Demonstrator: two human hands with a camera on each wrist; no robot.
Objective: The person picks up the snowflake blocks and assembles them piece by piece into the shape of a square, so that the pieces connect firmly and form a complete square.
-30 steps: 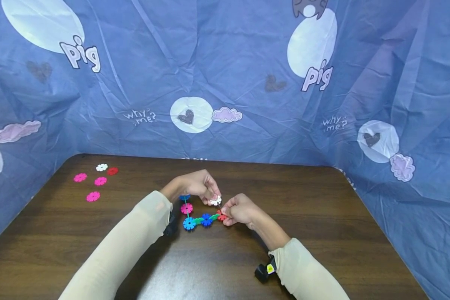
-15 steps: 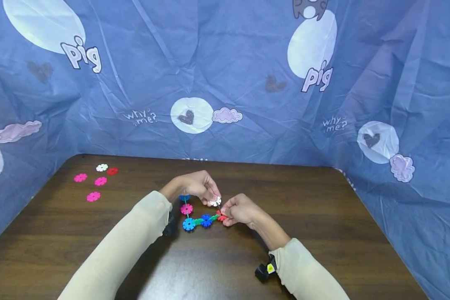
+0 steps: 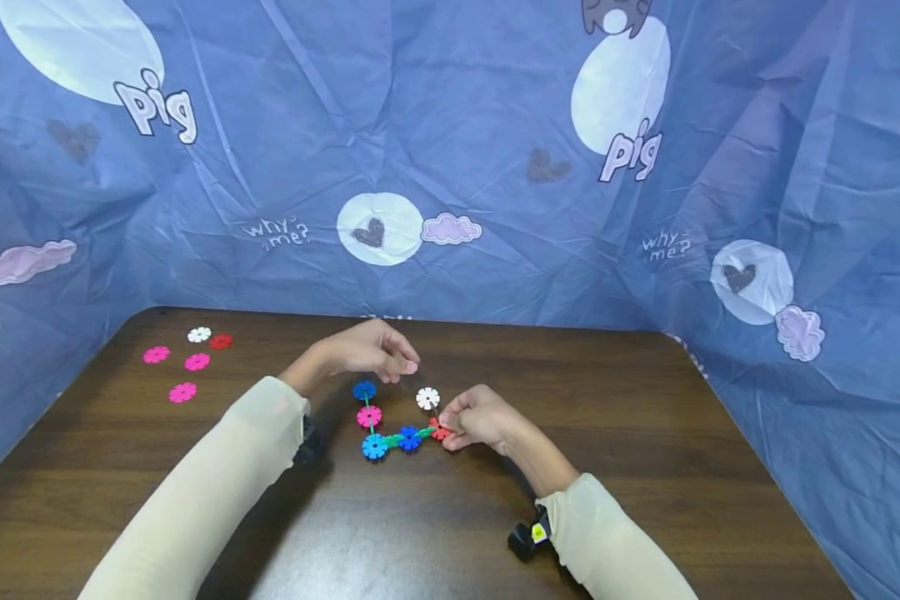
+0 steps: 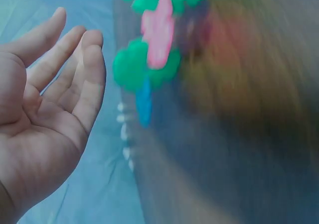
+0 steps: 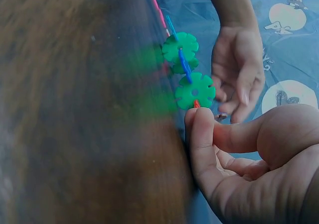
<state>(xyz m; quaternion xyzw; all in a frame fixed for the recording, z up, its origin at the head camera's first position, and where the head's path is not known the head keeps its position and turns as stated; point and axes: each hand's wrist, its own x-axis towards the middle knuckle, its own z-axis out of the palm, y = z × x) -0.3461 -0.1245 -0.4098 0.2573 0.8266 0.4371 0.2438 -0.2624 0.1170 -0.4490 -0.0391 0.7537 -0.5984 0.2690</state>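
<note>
A linked chain of notched snowflake discs lies on the table in the head view. It runs from a dark blue disc [image 3: 364, 391] through a pink disc [image 3: 369, 417] and a light blue disc [image 3: 375, 447] to a royal blue one [image 3: 409, 439], with green discs [image 5: 195, 92] standing between. My right hand [image 3: 482, 419] pinches the red disc [image 3: 438, 429] at the chain's right end between thumb and finger. Just beyond it is a white disc [image 3: 427, 398], apparently joined by a small dark piece. My left hand [image 4: 55, 99] hovers above and behind the chain, holding nothing, fingers loosely bent.
Loose discs lie at the table's far left: a white disc [image 3: 199, 334], a red disc [image 3: 221, 342] and several pink discs [image 3: 182, 392]. Blue printed cloth [image 3: 495, 275] hangs behind the brown wooden table [image 3: 607, 433] and along its sides.
My left hand has let go of the white disc and moved up and to the left, uncovering the dark blue disc. My right hand keeps its pinch on the red disc.
</note>
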